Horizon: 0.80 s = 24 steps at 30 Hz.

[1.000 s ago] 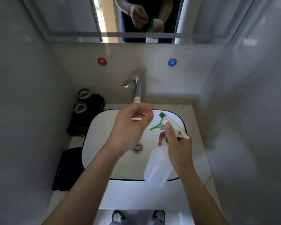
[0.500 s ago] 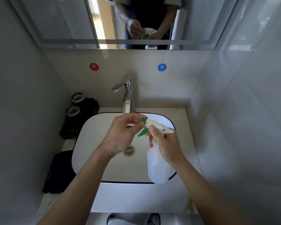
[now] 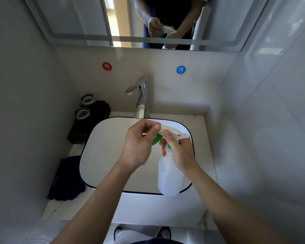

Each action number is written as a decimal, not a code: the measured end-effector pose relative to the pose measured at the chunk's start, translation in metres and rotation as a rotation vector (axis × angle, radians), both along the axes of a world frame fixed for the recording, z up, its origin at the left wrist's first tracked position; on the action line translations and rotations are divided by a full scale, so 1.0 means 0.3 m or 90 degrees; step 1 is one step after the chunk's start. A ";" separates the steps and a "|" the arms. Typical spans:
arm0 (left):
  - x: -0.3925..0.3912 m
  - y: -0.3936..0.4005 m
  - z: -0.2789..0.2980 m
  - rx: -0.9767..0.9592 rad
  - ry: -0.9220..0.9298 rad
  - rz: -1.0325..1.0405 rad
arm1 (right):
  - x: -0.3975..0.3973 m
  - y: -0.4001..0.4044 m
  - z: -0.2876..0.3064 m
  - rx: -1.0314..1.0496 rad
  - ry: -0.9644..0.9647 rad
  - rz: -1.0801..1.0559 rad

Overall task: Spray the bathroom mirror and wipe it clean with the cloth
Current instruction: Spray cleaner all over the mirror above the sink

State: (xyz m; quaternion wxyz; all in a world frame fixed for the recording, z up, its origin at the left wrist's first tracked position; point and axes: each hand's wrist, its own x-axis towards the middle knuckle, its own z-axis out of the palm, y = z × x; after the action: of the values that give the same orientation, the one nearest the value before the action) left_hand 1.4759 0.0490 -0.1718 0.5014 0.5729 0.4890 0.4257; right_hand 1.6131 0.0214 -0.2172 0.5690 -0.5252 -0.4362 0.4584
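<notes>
Mirror [image 3: 74, 20], on the wall above the sink [image 3: 102, 155], reflecting the person's two hands and the white spray head. Compared with a second ago, the camera takes in more of the mirror, and the left hand [image 3: 137, 147], then hovering spread beside the nozzle, has closed onto it. The bottle [image 3: 169, 176] has kept its place over the right half of the sink.

Left hand: reaches in from lower left, back of the hand toward the camera, thumb and fingertips pinching the front tip of the spray head [image 3: 173, 132]. Right hand [image 3: 180, 152]: wrapped round the bottle's neck, thumb lying along the top of the spray head, fingers curled beneath by the green trigger [image 3: 157, 139]. Both forearms are bare.

Bottle: translucent white, held off the sink, tilted with its base toward the person and its nozzle toward the tap [image 3: 141, 101]; white spray head with green trigger and collar. Its fill level cannot be told.

Cloth [image 3: 67, 180]: dark blue, lying crumpled on the surface [image 3: 58, 208] left of the sink, well apart from both hands.

Surroundings: a black holder [image 3: 93, 120] with two tumblers stands in the back-left corner; on the wall below the mirror, a red sticker [image 3: 107, 66] lies left of the tap and a blue sticker [image 3: 181, 69] right of it.
</notes>
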 end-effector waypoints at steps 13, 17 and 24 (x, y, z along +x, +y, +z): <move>0.026 -0.014 -0.006 -0.029 -0.017 0.018 | -0.003 0.007 -0.031 0.007 -0.014 -0.027; 0.010 -0.021 0.016 -0.029 -0.046 -0.038 | -0.004 0.017 -0.031 0.005 -0.017 -0.032; 0.013 -0.012 0.013 -0.012 -0.009 -0.016 | -0.012 0.021 -0.037 -0.005 -0.021 -0.056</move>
State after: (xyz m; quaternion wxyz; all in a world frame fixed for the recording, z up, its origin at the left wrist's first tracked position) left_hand 1.4799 0.0455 -0.1680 0.5157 0.5715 0.4817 0.4188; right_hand 1.6097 0.0278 -0.2284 0.5790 -0.5536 -0.4204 0.4262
